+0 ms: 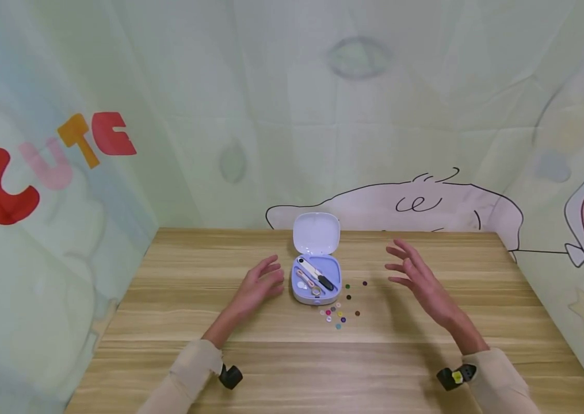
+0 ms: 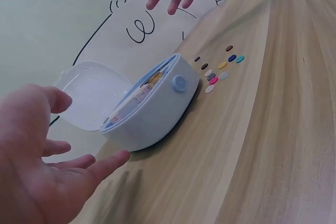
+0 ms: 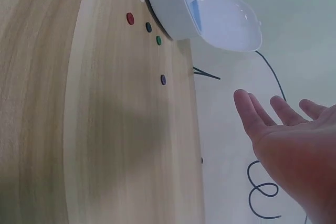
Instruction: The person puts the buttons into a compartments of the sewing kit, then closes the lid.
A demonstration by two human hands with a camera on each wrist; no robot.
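A light blue sewing box [image 1: 316, 299] stands on the table with its white lid [image 1: 316, 233] tipped back. Inside lie a white tool with a black handle [image 1: 325, 282], a pinkish looped strip [image 1: 304, 278] and a small gold ring-like piece [image 1: 316, 291]. Several loose buttons [image 1: 340, 314] in many colours are scattered in front and to the right of the box. My left hand [image 1: 258, 287] hovers just left of the box, fingers spread and holding nothing. Right of the buttons my right hand [image 1: 421, 284] is raised over the table, its fingers apart and its palm bare.
The wooden table [image 1: 193, 253] reaches back to a printed cloth [image 1: 219, 144] that hangs behind and on both sides. Each wrist wears a small black camera, the left camera [image 1: 231, 376] and the right camera [image 1: 448, 378].
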